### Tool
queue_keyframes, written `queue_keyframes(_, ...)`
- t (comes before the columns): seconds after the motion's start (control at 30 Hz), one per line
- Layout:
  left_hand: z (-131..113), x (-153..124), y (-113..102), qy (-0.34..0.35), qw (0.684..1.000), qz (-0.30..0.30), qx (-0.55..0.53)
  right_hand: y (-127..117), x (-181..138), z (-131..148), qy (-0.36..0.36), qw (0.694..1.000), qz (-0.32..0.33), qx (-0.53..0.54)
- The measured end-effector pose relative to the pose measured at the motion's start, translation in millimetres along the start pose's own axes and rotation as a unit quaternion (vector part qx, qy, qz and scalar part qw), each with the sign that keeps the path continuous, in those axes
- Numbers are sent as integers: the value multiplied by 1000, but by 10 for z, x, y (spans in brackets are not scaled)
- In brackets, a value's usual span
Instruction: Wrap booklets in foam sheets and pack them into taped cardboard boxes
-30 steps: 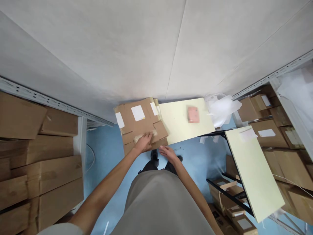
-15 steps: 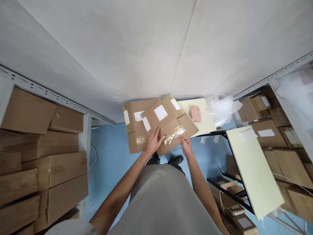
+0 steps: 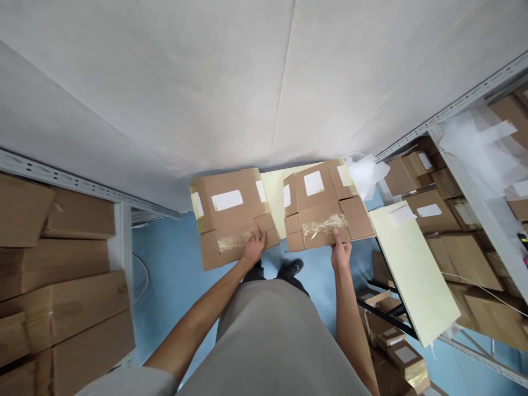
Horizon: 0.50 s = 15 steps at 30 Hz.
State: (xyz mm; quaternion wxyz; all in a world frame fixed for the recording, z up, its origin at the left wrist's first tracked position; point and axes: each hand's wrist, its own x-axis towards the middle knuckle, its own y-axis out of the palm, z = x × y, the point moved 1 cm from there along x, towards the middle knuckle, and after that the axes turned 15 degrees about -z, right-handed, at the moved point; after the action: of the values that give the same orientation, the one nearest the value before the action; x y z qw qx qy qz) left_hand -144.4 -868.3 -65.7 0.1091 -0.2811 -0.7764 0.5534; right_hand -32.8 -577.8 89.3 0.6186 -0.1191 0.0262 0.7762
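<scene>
We have two flattened cardboard boxes side by side, with a strip of pale table (image 3: 273, 190) showing between them. Our right hand (image 3: 341, 254) has the near edge of the right box (image 3: 322, 201) pinched, one digit on top and the others bunched at the rim (the underside is hidden from us). That box lies straight out from those fingers toward the wall (image 3: 231, 82), its near edge and its band of clear tape (image 3: 324, 226) running left to right, and most of its width is left of our grip. We cannot tell whether it rests fully on the table.

Our left hand (image 3: 254, 247) lies on the near right part of the left box (image 3: 229, 225), fingers loosely spread on top and, as far as we can see, closed around nothing. It is just across the gap, but our right hand is clearly nearer the right box.
</scene>
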Motion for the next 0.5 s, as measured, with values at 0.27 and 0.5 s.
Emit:
queue_keyframes(0.27, 36, 171, -1040, -6, 995, -97, -20, -119, 164, 189, -10, 999, -22, 44)
queue_keyframes(0.5, 105, 127, -2331, -78, 962, -260, -20, -88, 277, 310, -1, 996, 7, 87)
